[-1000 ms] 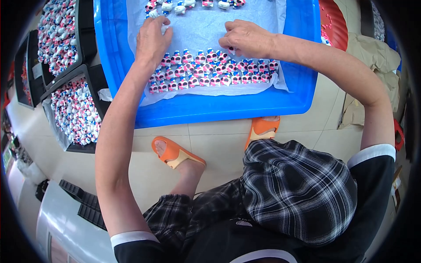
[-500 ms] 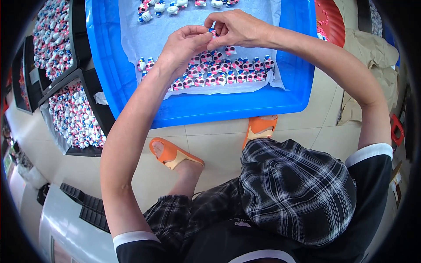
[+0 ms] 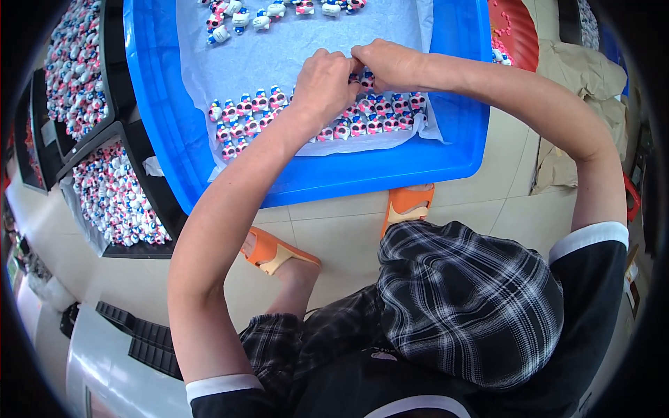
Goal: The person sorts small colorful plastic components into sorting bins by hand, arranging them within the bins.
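Note:
Small pink, white and blue figurines (image 3: 260, 102) stand in close rows on white paper (image 3: 258, 59) inside a blue plastic tray (image 3: 320, 182). My left hand (image 3: 326, 82) is over the far edge of these rows, knuckles up and fingers curled closed; its fingertips are hidden. Right beside it, almost touching, my right hand (image 3: 391, 64) has its thumb and fingers bent down together among the figurines. One figurine (image 3: 367, 80) shows between the two hands. What either hand grips is hidden.
More figurines (image 3: 261, 19) lie loosely at the tray's far side. Black bins (image 3: 150, 171) at left hold heaps of figurine pieces (image 3: 115, 198). Right of the tray are a red round dish (image 3: 519, 35) with pink pieces and brown paper (image 3: 578, 76). Below the tray are my feet in orange slippers (image 3: 411, 200).
Both hands have moved from holding a figurine above the paper, nearer to me and to the right, down onto the rows. More of the left-hand rows now shows. The view has shifted slightly.

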Tool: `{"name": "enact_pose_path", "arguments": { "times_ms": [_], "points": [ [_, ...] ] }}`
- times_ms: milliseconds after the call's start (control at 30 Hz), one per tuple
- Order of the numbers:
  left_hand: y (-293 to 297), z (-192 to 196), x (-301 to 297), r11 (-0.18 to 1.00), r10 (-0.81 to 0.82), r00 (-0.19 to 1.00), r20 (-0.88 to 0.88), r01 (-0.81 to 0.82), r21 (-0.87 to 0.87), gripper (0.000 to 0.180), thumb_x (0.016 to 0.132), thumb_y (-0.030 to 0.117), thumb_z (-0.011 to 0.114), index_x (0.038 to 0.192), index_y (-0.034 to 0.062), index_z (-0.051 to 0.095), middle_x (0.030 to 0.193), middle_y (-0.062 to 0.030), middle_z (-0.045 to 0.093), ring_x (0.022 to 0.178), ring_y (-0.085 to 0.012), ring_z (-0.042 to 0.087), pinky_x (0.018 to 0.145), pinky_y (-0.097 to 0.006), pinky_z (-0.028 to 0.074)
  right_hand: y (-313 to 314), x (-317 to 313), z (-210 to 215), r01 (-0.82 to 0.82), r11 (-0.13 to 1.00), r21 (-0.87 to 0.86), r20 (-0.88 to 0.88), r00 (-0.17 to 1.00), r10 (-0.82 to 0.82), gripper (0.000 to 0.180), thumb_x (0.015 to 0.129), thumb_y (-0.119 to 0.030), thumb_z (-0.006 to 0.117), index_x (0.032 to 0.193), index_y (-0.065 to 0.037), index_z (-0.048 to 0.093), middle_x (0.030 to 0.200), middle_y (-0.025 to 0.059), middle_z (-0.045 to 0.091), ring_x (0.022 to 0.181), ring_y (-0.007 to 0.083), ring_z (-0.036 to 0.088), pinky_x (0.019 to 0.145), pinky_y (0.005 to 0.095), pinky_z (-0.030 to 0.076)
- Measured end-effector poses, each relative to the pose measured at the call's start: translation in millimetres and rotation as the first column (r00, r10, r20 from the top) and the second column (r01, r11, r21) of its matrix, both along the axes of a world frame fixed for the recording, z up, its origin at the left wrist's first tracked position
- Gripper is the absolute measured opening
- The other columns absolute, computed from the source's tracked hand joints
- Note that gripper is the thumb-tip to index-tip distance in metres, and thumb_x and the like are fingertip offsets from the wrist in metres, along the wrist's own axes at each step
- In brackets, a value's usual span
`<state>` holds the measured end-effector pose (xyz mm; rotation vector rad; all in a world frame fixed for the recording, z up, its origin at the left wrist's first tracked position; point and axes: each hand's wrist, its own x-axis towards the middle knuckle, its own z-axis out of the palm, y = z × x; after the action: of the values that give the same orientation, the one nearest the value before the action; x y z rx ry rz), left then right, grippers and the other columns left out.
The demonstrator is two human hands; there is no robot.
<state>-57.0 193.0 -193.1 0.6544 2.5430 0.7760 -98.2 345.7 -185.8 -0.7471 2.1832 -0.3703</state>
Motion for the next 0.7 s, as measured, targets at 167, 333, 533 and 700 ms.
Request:
{"name": "enact_pose_path", "arguments": {
  "times_ms": [167,333,533,700],
  "points": [
    [-5.7,-2.0,2.6,0.995,-0.025,0.999,0.040,0.021,0.096,0.025,0.071,0.020,0.069,0.090,0.0025,0.066,0.081,-0.0140,0.064,0.083,-0.0315,0.056,0.079,-0.040,0.043,-7.5,-14.9,14.5,0.076,0.974,0.215,0.276,0.952,-0.135,0.039,0.060,-0.004,0.073,0.095,0.002,0.058,0.087,0.0180,0.064,0.082,0.0330,0.063,0.071,0.0394,0.051],
    [-5.2,-2.3,-18.0,0.960,0.231,0.971,-0.054,-0.218,0.174,0.027,0.072,0.020,0.069,0.093,0.0023,0.064,0.084,-0.0148,0.064,0.075,-0.0300,0.059,0.073,-0.039,0.046,-1.0,-54.0,14.4,0.082,0.997,0.006,-0.436,0.897,-0.071,0.022,0.061,-0.005,0.067,0.081,0.003,0.065,0.082,0.0213,0.064,0.078,0.0321,0.065,0.064,0.0407,0.053],
    [5.0,-10.8,-58.2,0.915,0.393,0.885,-0.249,-0.350,0.200,0.036,0.077,0.019,0.065,0.107,0.0010,0.057,0.093,-0.0162,0.060,0.085,-0.0312,0.059,0.075,-0.040,0.046,-2.5,-71.6,0.1,0.173,0.977,-0.128,-0.562,0.799,-0.215,0.019,0.072,-0.015,0.059,0.070,0.003,0.063,0.072,0.0238,0.062,0.072,0.0381,0.062,0.063,0.0444,0.051],
    [8.6,-6.1,-68.6,0.940,0.340,0.878,-0.337,-0.324,0.105,0.030,0.078,0.016,0.062,0.105,0.0038,0.058,0.091,-0.0160,0.060,0.086,-0.0326,0.059,0.076,-0.040,0.046,6.5,-75.3,-11.7,0.080,0.994,-0.070,-0.424,0.900,-0.102,0.019,0.072,-0.015,0.056,0.069,0.002,0.065,0.071,0.0233,0.062,0.067,0.0368,0.063,0.060,0.0445,0.051]
  ]
}}
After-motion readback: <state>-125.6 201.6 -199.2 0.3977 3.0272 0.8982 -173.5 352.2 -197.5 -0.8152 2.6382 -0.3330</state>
